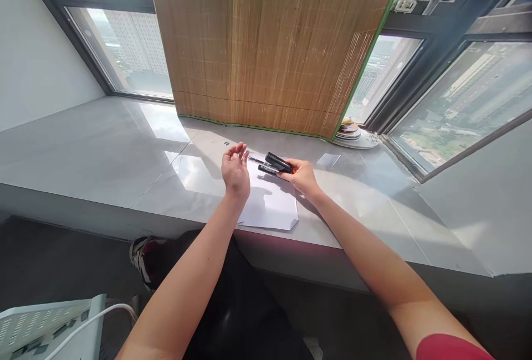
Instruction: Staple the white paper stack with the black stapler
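Two bare hands are over a light-grey tiled ledge (95, 152). The right hand (304, 176) grips a black stapler with a slim metal part (277, 162) by its rear, thumb and fingers closed around it. The stapler is opened, its upper and lower arms apart and the metal part projecting towards the left hand (236, 170). The rear grip presumably leaves the front end accessible. The left hand is raised palm up, fingers half curled, just beside the projecting tip; whether they pinch anything cannot be told. White rectangular paper (270, 207) lies under the stapler, near the ledge's front edge, probably for easy reach. Small dark strips (226, 143) lie beyond the left hand, apart from the paper.

Surface and room: sunlight falls in bright patches across the tiles. A brown slatted blind with green edging (266, 44) hangs behind, between dark-framed windows. Pale stacked dishware (349, 134) stands near its right lower corner. A white perforated plastic item (25, 324) occupies the lower left, a white cable (85, 327) crossing before it.
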The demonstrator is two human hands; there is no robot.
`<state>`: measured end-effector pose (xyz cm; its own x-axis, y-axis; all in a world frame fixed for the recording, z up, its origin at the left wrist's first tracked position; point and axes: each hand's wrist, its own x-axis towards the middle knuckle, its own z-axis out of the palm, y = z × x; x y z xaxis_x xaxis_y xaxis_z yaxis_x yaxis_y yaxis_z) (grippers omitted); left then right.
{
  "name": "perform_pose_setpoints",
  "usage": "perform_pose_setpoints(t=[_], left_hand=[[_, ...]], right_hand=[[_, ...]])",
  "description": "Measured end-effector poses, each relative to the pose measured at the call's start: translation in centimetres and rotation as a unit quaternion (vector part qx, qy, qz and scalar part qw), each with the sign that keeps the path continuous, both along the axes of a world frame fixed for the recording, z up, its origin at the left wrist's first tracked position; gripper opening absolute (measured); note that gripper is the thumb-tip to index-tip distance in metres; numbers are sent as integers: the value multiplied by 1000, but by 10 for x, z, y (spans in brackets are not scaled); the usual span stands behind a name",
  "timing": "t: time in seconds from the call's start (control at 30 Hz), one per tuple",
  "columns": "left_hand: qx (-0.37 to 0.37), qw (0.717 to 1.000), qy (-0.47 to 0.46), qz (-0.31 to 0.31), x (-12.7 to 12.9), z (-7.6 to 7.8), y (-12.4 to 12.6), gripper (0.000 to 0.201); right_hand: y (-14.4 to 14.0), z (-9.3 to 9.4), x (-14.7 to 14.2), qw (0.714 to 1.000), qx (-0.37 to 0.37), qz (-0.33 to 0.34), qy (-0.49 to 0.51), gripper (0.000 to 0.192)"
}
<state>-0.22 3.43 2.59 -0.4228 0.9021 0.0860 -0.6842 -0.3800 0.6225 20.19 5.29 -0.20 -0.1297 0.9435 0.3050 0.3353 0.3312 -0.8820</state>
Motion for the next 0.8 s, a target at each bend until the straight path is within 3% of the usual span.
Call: perform_pose_setpoints(t=[0.1,0.23,0.3,0.4,0.47,0.53,0.67,0.8], left_hand=[[46,998,37,-24,1,1,-1,4],[91,989,91,-67,1,3,-6,24],[111,981,135,-85,3,4,-10,37],[139,964,202,-105,8,4,-15,48],[145,951,244,-124,12,3,-18,53],[148,935,279,-162,15,2,-21,57],[177,899,316,-248,20,1,-25,61],[188,880,325,-292,20,1,-26,59]], right_hand=[[0,-5,-4,999,-1,38,-39,32],[0,-5,-6,993,15,66,-97,31],[-2,2,-5,991,82,39,-100,38],[-9,18,-2,967,247,-25,-64,39],[-15,28,-1,943,329,-13,-54,29],[-20,33,-1,929,363,41,-53,22],[-23,28,-2,942,304,145,-18,17],[-19,26,4,948,218,229,27,18]])
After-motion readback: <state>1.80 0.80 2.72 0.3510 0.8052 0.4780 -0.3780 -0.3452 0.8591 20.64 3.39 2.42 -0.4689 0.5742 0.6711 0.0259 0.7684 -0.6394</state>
